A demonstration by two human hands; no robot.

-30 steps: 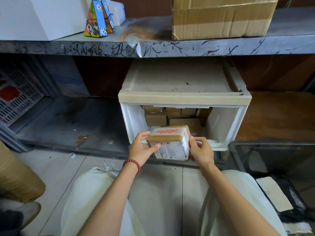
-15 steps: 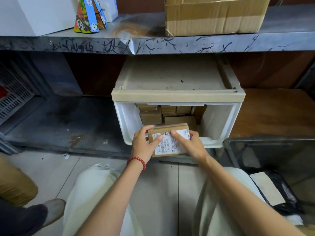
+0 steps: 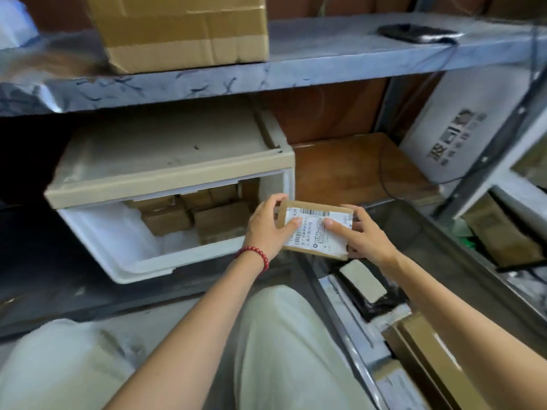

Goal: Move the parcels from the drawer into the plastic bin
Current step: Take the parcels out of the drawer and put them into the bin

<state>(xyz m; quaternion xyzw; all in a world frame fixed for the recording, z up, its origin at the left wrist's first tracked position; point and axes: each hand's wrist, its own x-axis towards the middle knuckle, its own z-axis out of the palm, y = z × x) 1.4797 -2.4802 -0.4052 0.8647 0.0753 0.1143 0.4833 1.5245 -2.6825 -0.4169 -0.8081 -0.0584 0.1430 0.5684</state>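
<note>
Under a scuffed grey shelf (image 3: pixel 296 69), the white drawer (image 3: pixel 142 267) stands pulled out with more brown parcels (image 3: pixel 168 217) stacked at its back; 1 small flat parcel (image 3: pixel 313 241) is held in the air just right of the drawer, above the near corner of the dark plastic bin (image 3: pixel 347 329). The left hand (image 3: pixel 268 229) and the right hand (image 3: pixel 364 238) each grip 1 end, thumbs pressed on the label, fingers curled beneath; it looks like light, stiff cardboard and hardly fragile, so an edge grip should serve, though the glossy label may be slick.
</note>
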